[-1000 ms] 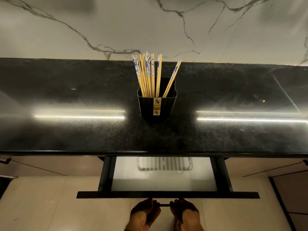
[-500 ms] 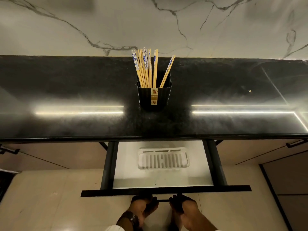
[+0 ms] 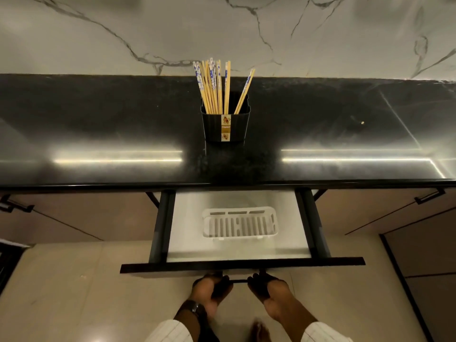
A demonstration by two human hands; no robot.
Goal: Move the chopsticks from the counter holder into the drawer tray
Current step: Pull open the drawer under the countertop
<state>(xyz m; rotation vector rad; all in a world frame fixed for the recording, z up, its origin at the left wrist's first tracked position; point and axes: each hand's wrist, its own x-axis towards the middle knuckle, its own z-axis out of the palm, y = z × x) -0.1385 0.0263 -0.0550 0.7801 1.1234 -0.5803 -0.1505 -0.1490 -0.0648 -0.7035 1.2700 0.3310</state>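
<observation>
Several wooden chopsticks (image 3: 214, 87) with blue-and-white tops stand upright in a black ribbed holder (image 3: 225, 126) on the dark counter. Below the counter edge a drawer (image 3: 243, 264) is pulled out, and a white slotted tray (image 3: 239, 222) lies in its middle with nothing in it. My left hand (image 3: 211, 290) and my right hand (image 3: 267, 291) both grip the thin black drawer handle (image 3: 238, 281) at the drawer's front, side by side.
The black polished counter (image 3: 98, 134) runs the full width, backed by a marbled wall (image 3: 148, 30). Cabinet doors with black handles (image 3: 429, 196) flank the drawer. Beige floor tiles lie below, and a bare foot (image 3: 260, 332) shows near the bottom edge.
The drawer has slid out further toward me with both hands on its handle. The white tray, half hidden under the counter edge before, is now fully in view.
</observation>
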